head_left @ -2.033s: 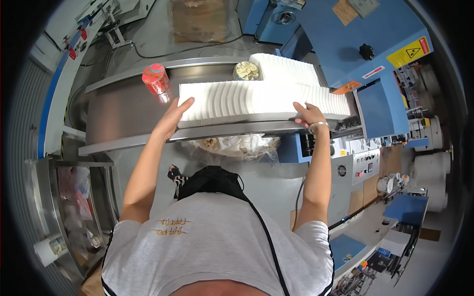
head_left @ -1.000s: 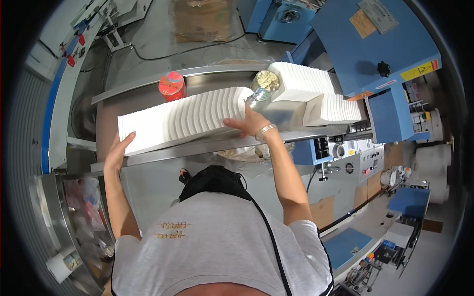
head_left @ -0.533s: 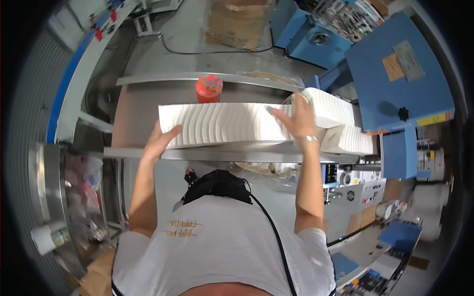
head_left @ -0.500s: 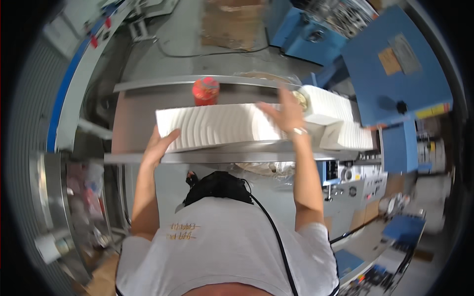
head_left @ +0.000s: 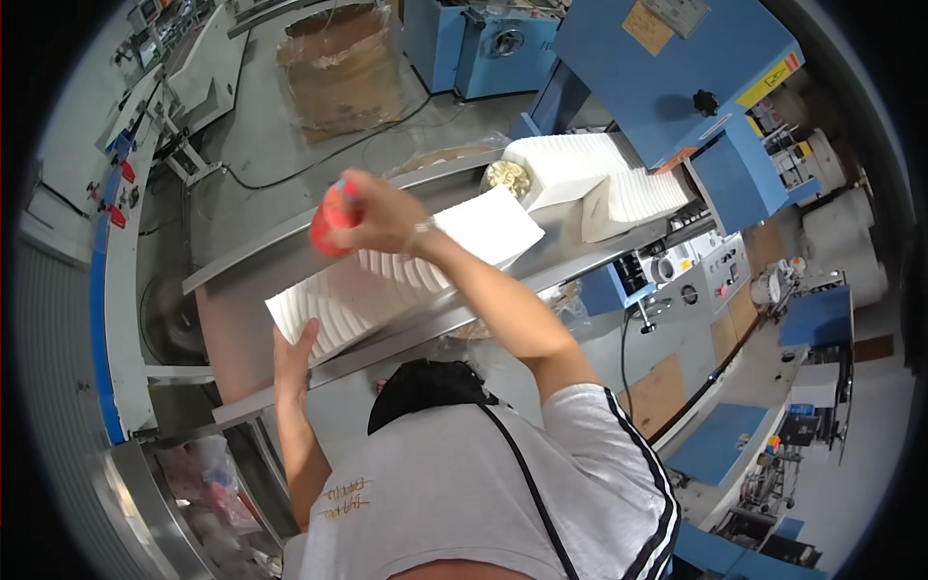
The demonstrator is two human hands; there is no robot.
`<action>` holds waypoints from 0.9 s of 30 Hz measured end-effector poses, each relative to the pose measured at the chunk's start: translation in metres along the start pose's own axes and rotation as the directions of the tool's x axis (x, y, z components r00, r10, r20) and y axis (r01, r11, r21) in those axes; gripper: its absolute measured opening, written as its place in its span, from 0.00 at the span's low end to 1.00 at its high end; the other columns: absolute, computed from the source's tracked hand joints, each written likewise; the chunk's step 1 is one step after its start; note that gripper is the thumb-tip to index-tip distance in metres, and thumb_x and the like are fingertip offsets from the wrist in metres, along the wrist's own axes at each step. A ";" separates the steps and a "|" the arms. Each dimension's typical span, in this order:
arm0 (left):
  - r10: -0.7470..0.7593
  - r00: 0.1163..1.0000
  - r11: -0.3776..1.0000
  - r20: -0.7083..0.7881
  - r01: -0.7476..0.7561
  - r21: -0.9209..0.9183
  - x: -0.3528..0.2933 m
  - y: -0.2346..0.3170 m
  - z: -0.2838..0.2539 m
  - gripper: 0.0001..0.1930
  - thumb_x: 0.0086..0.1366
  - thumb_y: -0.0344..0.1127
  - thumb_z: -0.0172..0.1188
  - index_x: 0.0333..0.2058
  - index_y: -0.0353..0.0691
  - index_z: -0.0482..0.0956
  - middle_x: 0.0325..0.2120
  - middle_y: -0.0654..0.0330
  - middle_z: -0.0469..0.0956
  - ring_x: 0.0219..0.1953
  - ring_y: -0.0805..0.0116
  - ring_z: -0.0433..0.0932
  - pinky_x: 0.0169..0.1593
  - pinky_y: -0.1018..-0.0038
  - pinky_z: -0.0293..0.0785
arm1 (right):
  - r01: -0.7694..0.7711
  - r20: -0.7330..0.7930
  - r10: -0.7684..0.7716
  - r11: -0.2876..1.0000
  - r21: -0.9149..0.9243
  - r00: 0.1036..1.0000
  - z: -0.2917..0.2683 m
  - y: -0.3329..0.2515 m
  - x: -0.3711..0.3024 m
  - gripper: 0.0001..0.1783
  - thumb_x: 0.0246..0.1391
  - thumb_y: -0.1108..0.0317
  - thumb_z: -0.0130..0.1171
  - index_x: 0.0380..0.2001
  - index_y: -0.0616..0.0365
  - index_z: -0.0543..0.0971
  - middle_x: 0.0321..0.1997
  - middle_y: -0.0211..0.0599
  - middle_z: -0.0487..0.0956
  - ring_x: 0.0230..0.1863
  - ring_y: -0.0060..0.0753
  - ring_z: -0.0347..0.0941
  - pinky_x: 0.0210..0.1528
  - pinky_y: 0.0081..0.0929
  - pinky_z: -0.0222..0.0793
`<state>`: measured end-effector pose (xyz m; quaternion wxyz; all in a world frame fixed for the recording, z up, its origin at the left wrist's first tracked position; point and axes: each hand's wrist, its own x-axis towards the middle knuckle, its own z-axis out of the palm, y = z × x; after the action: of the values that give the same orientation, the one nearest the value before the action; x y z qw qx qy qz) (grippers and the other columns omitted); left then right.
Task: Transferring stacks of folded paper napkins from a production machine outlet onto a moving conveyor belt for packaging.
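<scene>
A long white ridged stack of thin sheets (head_left: 387, 290) lies slantwise on the metal table (head_left: 232, 333). At its left end my left hand (head_left: 293, 362) grips the near corner, thumb on the ridged face and the other fingers mostly hidden. My right hand (head_left: 382, 213) is closed round a red cylindrical container (head_left: 332, 227), raised over the far side of the stack and blurred by motion. More white ridged stacks, one (head_left: 565, 164) farther back and another (head_left: 638, 203) nearer, sit at the table's right end. Beside them is a round tub with a pale gold, crumpled-looking top (head_left: 507, 177).
Metal rails (head_left: 319, 230) edge the table. A blue machine (head_left: 667, 77) stands at its right end. Beyond the table, a plastic-lined cardboard box (head_left: 338, 72) and a black cable (head_left: 290, 174) are on the floor. A metal bin (head_left: 164, 493) with plastic bags stands at lower left.
My right hand has left the white stack's right part, moved left and taken hold of the red container. My left hand stays at the stack's left end. The view has turned.
</scene>
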<state>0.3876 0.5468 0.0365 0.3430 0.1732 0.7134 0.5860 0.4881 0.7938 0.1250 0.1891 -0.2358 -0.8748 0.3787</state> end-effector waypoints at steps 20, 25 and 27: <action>0.045 0.999 0.992 -0.020 -0.043 0.116 -0.007 0.009 0.001 0.40 0.59 0.45 0.62 0.63 0.30 0.53 0.61 0.52 0.59 0.63 0.61 0.57 0.65 0.69 0.49 | -0.727 -0.311 0.660 0.580 -0.367 0.684 -0.173 0.212 -0.119 0.49 0.31 0.44 0.66 0.55 0.63 0.65 0.54 0.56 0.72 0.56 0.50 0.69 0.56 0.36 0.66; 0.041 0.999 0.993 -0.025 -0.038 0.113 -0.007 0.012 0.002 0.40 0.59 0.45 0.62 0.62 0.30 0.53 0.61 0.52 0.59 0.63 0.60 0.57 0.65 0.69 0.49 | -0.717 -0.439 0.584 0.421 -0.556 0.683 -0.166 0.194 -0.126 0.37 0.41 0.45 0.62 0.51 0.58 0.73 0.54 0.49 0.73 0.53 0.46 0.72 0.56 0.34 0.67; -0.015 1.000 0.997 -0.013 0.016 0.079 -0.007 0.006 -0.008 0.40 0.60 0.45 0.62 0.62 0.29 0.53 0.61 0.52 0.60 0.63 0.60 0.57 0.65 0.69 0.49 | -0.642 -0.396 0.507 0.563 -0.521 0.766 -0.163 0.178 -0.116 0.33 0.44 0.45 0.60 0.48 0.57 0.75 0.51 0.50 0.75 0.50 0.46 0.73 0.55 0.35 0.67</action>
<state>0.3861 0.5374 0.0445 0.3360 0.1776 0.7393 0.5559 0.7134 0.9300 0.0776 0.0517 -0.5946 -0.7985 0.0785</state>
